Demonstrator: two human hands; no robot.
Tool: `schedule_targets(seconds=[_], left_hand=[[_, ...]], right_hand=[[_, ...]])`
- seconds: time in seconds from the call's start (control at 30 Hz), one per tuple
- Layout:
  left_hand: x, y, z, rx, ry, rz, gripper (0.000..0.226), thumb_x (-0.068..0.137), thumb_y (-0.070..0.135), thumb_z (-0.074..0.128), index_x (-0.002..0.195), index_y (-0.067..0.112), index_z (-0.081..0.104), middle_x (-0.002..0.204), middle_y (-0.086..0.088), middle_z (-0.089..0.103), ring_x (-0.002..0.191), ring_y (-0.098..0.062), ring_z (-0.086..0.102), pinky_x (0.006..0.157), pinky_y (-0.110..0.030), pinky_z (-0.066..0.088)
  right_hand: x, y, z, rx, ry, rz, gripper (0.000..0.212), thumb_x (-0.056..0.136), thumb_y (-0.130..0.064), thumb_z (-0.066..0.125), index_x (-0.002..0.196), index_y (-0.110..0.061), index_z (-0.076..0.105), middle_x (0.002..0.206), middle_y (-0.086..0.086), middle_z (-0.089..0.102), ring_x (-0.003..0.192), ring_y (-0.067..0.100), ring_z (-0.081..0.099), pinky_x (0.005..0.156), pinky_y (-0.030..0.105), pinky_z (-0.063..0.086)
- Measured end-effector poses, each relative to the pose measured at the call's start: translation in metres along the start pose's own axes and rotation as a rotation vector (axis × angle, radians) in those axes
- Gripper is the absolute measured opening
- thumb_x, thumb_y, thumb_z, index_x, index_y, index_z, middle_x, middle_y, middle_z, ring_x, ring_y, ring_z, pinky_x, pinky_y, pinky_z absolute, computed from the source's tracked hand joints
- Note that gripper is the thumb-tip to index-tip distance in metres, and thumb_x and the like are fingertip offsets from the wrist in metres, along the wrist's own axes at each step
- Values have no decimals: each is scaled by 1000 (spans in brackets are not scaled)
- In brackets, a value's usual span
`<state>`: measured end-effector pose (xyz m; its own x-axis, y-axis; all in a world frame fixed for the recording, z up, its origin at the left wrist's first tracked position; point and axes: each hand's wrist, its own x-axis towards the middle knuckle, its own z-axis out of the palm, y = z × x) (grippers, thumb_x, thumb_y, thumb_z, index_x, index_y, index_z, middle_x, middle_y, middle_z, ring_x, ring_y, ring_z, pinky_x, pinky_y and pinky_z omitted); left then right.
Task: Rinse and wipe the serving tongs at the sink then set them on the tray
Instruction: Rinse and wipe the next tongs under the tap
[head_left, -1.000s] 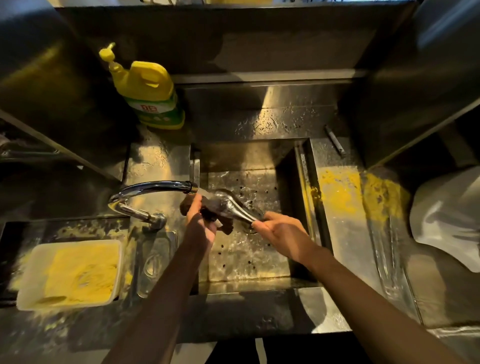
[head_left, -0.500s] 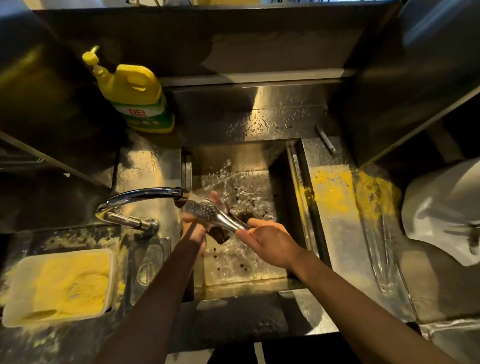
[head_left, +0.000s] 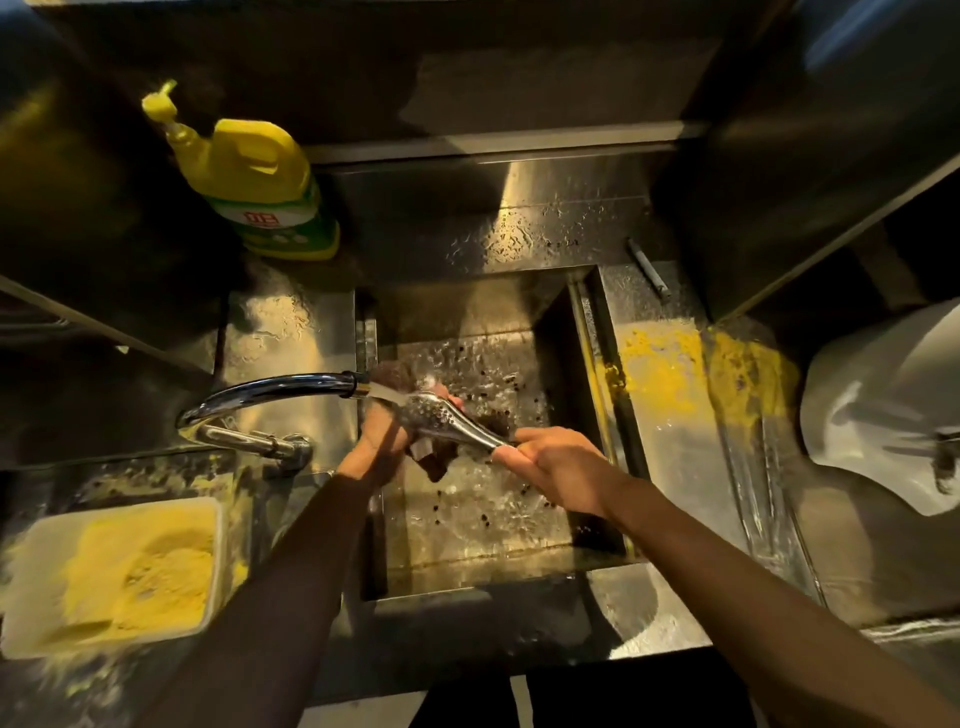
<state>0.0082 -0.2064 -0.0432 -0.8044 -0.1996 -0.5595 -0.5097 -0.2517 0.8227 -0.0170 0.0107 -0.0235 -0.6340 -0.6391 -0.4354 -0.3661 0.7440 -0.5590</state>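
One pair of metal serving tongs (head_left: 447, 420) is held over the steel sink (head_left: 592, 332), its perforated head directly under the stream from the single curved tap (head_left: 270, 389). Two hands are at work: the right hand (head_left: 558, 467) is closed around the handle end of the tongs, and the left hand (head_left: 382, 441) is under the head, clamped on one dark cloth or scouring pad (head_left: 431, 460) pressed against the metal; most of that pad is hidden by the fingers and the tongs, so its shape is hard to make out. Many small dark specks lie on the wet sink floor. On the surface stand one yellow detergent bottle (head_left: 254, 176) behind the tap, one pale tub of yellow powder (head_left: 117, 571) at the lower left, and one short dark rod (head_left: 648, 267) beyond the sink's far right corner. Two patches of yellow powder (head_left: 660, 369) smear the draining board on the right. A pale curved object (head_left: 883, 405) at the right edge is cut off and cannot be identified.
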Motion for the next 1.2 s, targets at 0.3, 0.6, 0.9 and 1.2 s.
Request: schedule_targets(seconds=[0.3,0.6,0.9,1.2], left_hand=[[-5,3,-8,-146,82,-41,28,97,24,56,86,5,74,78,-4,73,75,-16,68,68,-30,55],[-7,6,2,-446,129,-98,21,86,15,49,92,4,66,72,-9,64,64,-19,60,64,-31,47],[-6,7,12,-358,100,-194,53,72,44,78,106,4,67,97,-13,76,93,-28,72,84,-48,58],[-2,10,11,-102,233,-2,27,80,36,80,78,13,65,62,-6,67,48,-22,62,50,-30,52]], right_hand=[[-1,31,-12,11,68,79,57,92,-71,25,60,-31,51,87,-8,60,78,11,59,75,36,48],[9,15,10,182,-10,275,59,94,-69,37,82,-16,61,77,2,62,73,21,60,71,39,49],[17,-5,13,79,-21,168,55,100,-59,35,72,-16,55,83,5,57,73,20,55,72,38,44],[27,13,-26,-387,-73,28,63,97,-70,21,75,-24,59,83,0,59,73,18,56,65,32,40]])
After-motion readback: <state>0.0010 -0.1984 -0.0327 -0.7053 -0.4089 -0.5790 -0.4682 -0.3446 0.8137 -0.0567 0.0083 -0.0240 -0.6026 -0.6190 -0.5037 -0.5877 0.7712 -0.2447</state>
